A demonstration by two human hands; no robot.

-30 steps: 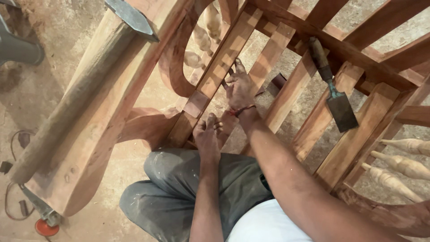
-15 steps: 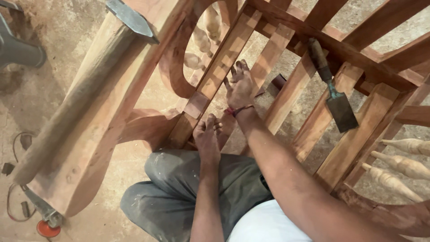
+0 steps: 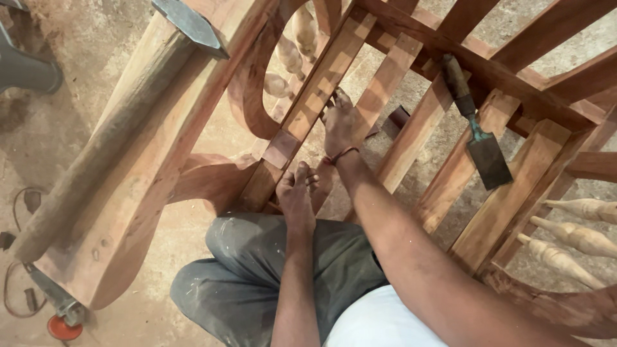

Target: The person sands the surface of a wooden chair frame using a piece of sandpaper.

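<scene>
**Hands on a Slatted Wooden Frame**

A person sits on a dusty workshop floor [image 3: 77, 128] with both bare hands down among the slats of a reddish wooden frame [image 3: 160, 167], seen from a camera worn on the head. The right hand [image 3: 339, 122], a thread band at its wrist, lies palm-down against 1 slanting slat [image 3: 321, 83], fingers together and stretched flat along the wood; it grips nothing that can be seen. The left hand [image 3: 297, 196] rests lower, at the foot of the same slat just above the person's grey-trousered knee [image 3: 257, 270]; its fingers curl downward, but whether they hold anything cannot be told from this angle.

The frame fills most of the view, its slats running diagonally from lower left to upper right, with a curved armrest piece [image 3: 254, 96] to the left of the hands. A chisel [image 3: 475, 135] with a dark wooden handle and a broad blade lies across the slats to the right, well apart from either hand. A hammer [image 3: 109, 135] with a long worn handle and a steel head rests along the thick beam at the left. 3 pale turned spindles [image 3: 572, 234] lie at the right edge, and a small dark wood block [image 3: 395, 121] sits on the floor just beyond the right hand.
</scene>
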